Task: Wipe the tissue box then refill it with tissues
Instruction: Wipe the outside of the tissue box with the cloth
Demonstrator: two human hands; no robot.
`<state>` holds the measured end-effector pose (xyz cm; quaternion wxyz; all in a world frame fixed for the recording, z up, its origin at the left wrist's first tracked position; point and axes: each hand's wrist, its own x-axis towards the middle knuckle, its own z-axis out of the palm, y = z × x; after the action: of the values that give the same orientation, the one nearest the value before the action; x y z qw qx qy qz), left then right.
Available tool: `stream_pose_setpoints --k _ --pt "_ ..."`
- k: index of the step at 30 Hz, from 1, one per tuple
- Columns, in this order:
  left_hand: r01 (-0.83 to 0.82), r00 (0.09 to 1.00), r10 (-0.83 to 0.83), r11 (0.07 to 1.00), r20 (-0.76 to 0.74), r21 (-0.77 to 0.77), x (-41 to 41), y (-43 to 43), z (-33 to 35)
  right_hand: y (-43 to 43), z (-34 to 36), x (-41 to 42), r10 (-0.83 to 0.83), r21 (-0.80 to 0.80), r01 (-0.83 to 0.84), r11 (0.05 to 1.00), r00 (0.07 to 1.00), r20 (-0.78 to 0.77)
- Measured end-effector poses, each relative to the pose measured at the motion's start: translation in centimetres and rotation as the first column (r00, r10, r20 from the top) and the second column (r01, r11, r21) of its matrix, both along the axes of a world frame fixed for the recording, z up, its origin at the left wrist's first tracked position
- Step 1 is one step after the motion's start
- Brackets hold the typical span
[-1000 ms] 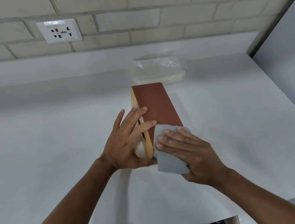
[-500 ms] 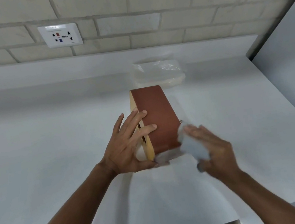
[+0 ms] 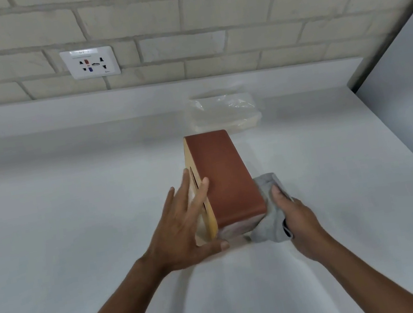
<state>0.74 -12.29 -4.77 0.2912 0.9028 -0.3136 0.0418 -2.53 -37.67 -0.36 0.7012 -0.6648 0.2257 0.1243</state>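
Quick update: the cloth [image 3: 268, 200] was on the brown top a second ago, and now I've swung it round to the right flank of the tissue box [image 3: 223, 175]. My right hand [image 3: 300, 225] has it bunched up and pressed low against that side. My left hand [image 3: 182, 231] lies flat, fingers straight, on the tan slotted face to brace the box, which stands on edge mid-counter [image 3: 71, 206]. So I reckon the top's done and the sides are underway. The refill pack [image 3: 223, 114] (still in its wrapper) waits just behind.
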Motion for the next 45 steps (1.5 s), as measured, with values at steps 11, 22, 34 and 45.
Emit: stream_pose_setpoints --k 11,22,34,45 --pt "-0.16 0.976 0.098 0.929 -0.195 -0.335 -0.7 -4.5 5.0 0.2 4.0 1.8 -0.132 0.071 0.123 0.99 0.983 0.131" --pt "-0.334 0.868 -0.044 0.687 -0.495 -0.646 1.6 -5.4 9.4 -0.5 7.9 1.8 -0.1 0.029 0.095 0.995 0.955 0.28" --pt "-0.421 0.833 -0.04 0.602 -0.552 -0.679 3.9 -5.7 9.7 1.2 9.3 2.6 -0.083 -0.083 0.109 0.991 0.959 0.27" --pt "-0.17 0.876 -0.132 0.815 -0.463 -0.554 5.2 -2.9 8.8 -0.6 9.9 6.6 -0.079 -0.269 0.168 0.948 0.947 0.313"
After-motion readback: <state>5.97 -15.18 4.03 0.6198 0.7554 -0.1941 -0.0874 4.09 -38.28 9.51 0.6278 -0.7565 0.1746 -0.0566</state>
